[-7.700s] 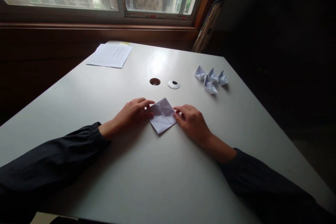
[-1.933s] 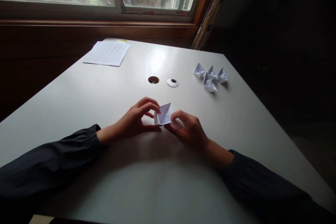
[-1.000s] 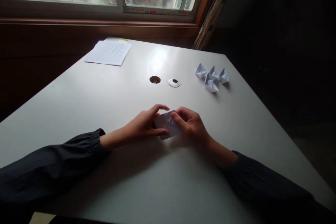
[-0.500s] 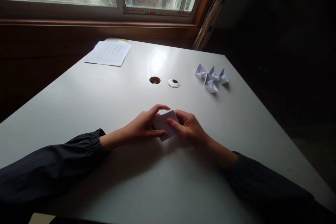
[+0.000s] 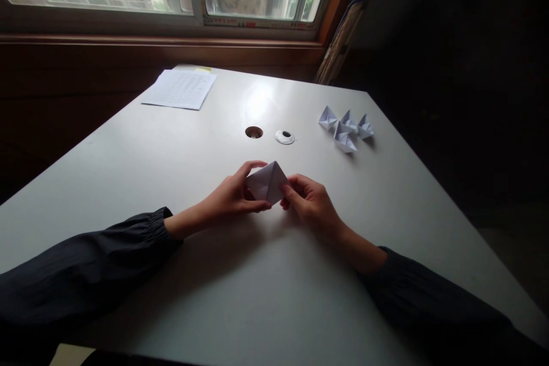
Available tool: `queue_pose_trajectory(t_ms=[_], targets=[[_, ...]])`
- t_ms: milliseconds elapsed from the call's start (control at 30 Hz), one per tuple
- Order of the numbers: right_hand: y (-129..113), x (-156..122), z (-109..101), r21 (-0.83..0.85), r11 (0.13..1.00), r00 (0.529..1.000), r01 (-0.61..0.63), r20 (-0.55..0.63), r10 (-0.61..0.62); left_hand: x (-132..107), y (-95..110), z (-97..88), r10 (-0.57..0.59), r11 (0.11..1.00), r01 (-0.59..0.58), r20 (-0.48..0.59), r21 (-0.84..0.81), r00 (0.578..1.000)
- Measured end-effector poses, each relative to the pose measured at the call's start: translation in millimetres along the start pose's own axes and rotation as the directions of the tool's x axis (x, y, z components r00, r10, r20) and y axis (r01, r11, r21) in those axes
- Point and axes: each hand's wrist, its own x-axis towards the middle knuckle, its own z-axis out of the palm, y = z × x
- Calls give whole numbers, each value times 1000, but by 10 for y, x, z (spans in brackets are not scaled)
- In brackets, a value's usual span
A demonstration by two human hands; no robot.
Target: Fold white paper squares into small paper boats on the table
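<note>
White table (image 5: pixel 128 194), printed sheet (image 5: pixel 179 89) unreadable, L hand (image 5: pixel 227 197) + R hand (image 5: pixel 311 203) pinching folded paper (image 5: pixel 266 182), 4 paper boats (image 5: pixel 344 142)

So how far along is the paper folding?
Done: four small white folded-paper boats sit grouped at the far right of the table. In hand: one white folded-paper diamond, gripped by the left hand and the right hand. Left: it looks unfinished, since it is still a flat-looking diamond without the peaked boat shape of those four.
</note>
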Motion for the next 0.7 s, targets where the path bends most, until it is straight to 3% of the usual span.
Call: queue_pose_trajectory(t_ms=[133,233,400,500,600,700], targets=[[12,15,-28,44,999,996,-22,-81,25,-1,-21,-25,29,998,-29,-1,-52,1000],[24,15,-49,86,995,996,-43,-80,50,-2,-16,-51,63,998,-63,-15,-26,998],[30,-12,-49,39,999,1000,-11,-10,12,9,-31,-108,109,983,-93,-99,156,989],[37,-35,-52,-106,994,999,41,35,-38,9,-84,-167,257,881,-167,-151,443,955],[74,-59,-83,-429,877,975,217,59,-213,-1,-140,-226,390,653,-229,-62,722,919],[137,-61,-125,-662,662,920,351,110,-377,-8,-169,-247,378,563,-270,48,781,925]])
